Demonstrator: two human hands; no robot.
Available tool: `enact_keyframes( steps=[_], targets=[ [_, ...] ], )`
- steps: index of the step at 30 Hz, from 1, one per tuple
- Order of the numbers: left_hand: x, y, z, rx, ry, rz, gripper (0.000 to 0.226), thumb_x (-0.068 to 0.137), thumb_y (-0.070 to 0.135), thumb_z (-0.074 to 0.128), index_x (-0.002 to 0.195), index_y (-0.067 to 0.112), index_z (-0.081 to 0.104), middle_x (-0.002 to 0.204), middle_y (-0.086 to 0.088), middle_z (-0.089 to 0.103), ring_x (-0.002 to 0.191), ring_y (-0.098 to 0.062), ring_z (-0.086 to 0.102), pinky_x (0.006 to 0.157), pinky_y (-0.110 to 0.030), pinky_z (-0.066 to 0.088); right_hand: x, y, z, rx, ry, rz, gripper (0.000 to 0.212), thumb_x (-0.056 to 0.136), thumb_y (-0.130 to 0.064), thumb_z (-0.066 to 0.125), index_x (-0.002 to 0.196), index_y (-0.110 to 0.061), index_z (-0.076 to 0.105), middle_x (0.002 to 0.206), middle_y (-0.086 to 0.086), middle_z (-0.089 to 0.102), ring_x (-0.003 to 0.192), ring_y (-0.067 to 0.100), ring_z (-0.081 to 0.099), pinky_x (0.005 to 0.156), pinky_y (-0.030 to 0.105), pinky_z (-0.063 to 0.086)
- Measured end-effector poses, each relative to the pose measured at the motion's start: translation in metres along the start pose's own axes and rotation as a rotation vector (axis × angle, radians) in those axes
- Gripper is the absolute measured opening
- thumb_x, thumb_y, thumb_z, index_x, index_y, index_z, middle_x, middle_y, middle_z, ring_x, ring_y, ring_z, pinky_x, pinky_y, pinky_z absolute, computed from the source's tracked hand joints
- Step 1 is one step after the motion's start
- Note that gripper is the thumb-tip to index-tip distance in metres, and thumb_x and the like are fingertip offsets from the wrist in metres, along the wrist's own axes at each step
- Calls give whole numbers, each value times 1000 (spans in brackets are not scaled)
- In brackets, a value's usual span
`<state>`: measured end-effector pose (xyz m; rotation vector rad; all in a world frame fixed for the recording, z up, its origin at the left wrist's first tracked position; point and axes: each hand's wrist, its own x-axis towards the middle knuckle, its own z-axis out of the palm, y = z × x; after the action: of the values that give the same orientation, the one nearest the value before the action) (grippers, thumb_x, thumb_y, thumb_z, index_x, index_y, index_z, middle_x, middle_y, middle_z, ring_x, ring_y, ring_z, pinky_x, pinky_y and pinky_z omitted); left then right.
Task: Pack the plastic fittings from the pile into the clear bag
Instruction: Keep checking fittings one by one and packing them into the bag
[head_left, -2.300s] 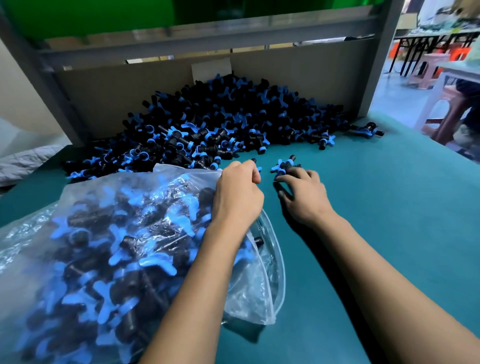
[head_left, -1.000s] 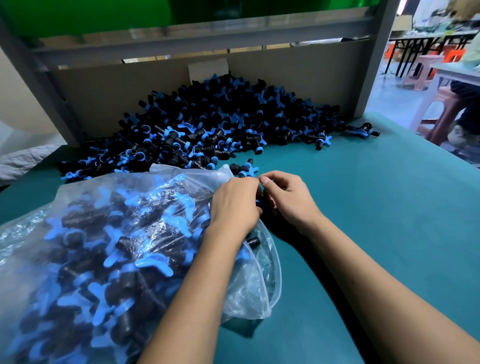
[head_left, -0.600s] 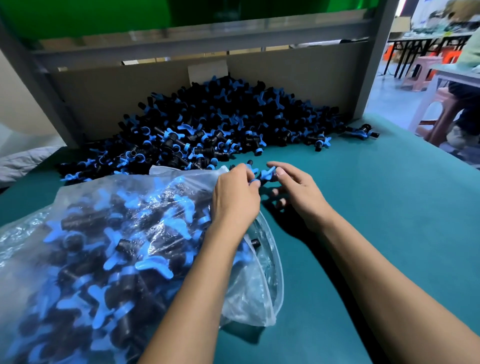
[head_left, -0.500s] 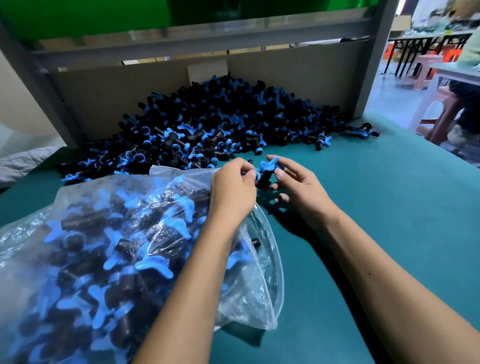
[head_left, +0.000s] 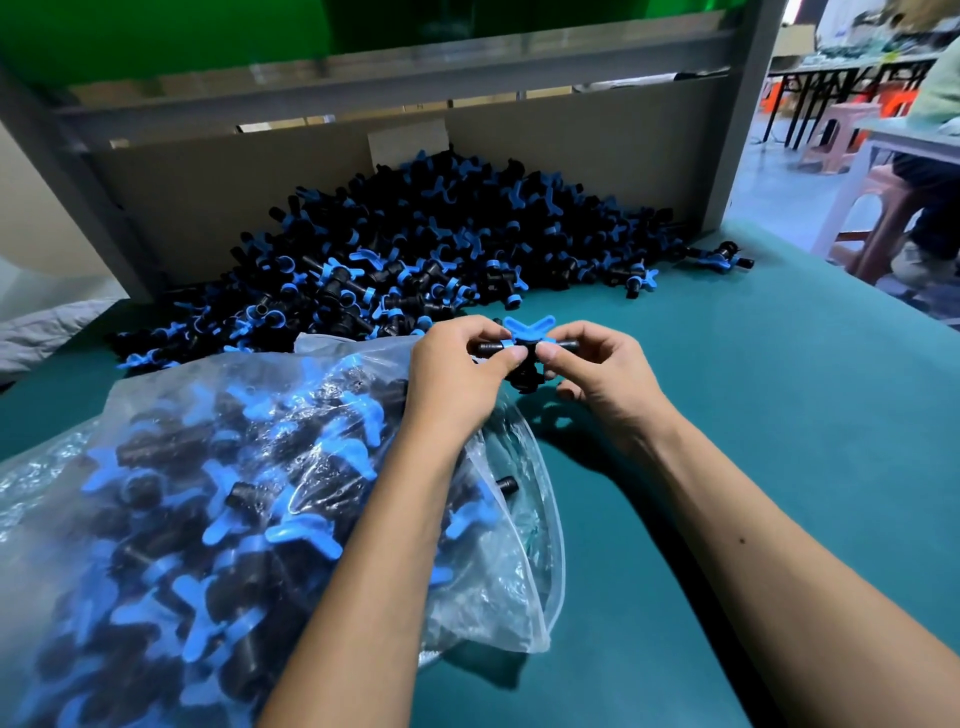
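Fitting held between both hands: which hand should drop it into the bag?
Left, probably. The left hand already pinches the fitting and sits directly over the clear bag mouth; the right hand is farther away.

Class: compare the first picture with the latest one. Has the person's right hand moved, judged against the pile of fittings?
Yes. The right hand has risen off the green table and shifted slightly toward the pile; with the left hand it pinches one fitting.

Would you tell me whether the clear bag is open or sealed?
Open: the clear bag gapes at its mouth, fittings filling it.
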<state>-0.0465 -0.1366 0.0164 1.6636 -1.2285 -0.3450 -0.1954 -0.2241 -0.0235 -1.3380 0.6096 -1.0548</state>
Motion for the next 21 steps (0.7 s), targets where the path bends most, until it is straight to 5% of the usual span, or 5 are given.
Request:
enact_keyframes(
  steps=[3, 7, 13, 15, 21],
  targets=[
    [0, 1, 1, -50, 56, 3, 9, 89, 24, 80, 96, 18, 78, 89, 6, 75, 87, -9, 69, 81, -26, 54, 1, 0, 1, 162, 71, 36, 23, 77, -37, 84, 87, -18, 76, 83, 3, 73, 75, 18, 65, 59, 24, 42],
    [1, 3, 2, -147, 120, -25, 5, 90, 21, 79, 93, 18, 78, 87, 5, 75, 85, -11, 68, 83, -28, 54, 5, 3, -7, 274, 214, 75, 19, 83, -38, 80, 82, -19, 77, 75, -6, 66, 66, 5, 53, 57, 19, 43],
    [0, 1, 1, -101, 8, -34, 17, 86, 20, 84, 102, 17, 78, 96, 4, 78, 93, -15, 73, 93, -41, 58, 1, 10, 6, 251, -89, 40, 25, 75, -33, 87, 91, -17, 76, 82, 10, 71, 72, 26, 64, 71, 39, 40],
    [0, 1, 0, -105, -5, -30, 18, 86, 21, 84, 102, 17, 78, 97, 4, 78, 95, -15, 72, 93, -41, 58, 2, 8, 5, 236, -73, 30, 25, 78, -32, 86, 93, -15, 76, 84, 13, 73, 76, 30, 66, 77, 46, 41],
    [-1, 5, 2, -146, 106, -39, 7, 87, 24, 82, 90, 18, 80, 83, 5, 77, 84, -13, 71, 83, -30, 57, 8, 4, -6, 294, 263, -9, 12, 87, -23, 78, 93, -13, 77, 79, -1, 71, 68, 7, 60, 63, 21, 48]
  ],
)
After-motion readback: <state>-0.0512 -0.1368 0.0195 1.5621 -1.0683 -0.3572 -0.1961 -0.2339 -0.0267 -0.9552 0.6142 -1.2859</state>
